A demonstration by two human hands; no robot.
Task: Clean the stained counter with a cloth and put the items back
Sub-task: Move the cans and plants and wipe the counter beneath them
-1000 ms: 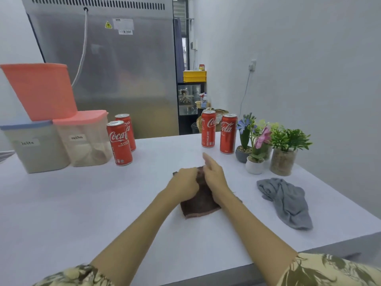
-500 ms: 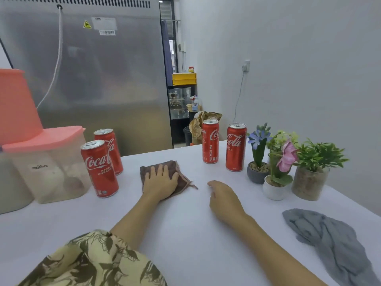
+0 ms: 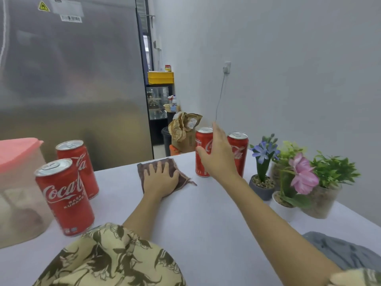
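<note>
The brown cloth (image 3: 162, 172) lies flat on the white counter (image 3: 206, 213), toward its far edge, and the left hand (image 3: 161, 179) presses on it with straight, spread fingers. The right hand (image 3: 218, 155) is raised with its fingers apart, in front of two red cans (image 3: 203, 153); I cannot tell if it touches them. Two more red cans (image 3: 64, 197) stand on the left, beside a plastic container (image 3: 18, 193). Three small potted plants (image 3: 296, 178) stand at the right, and a grey cloth (image 3: 346, 252) lies nearer.
</note>
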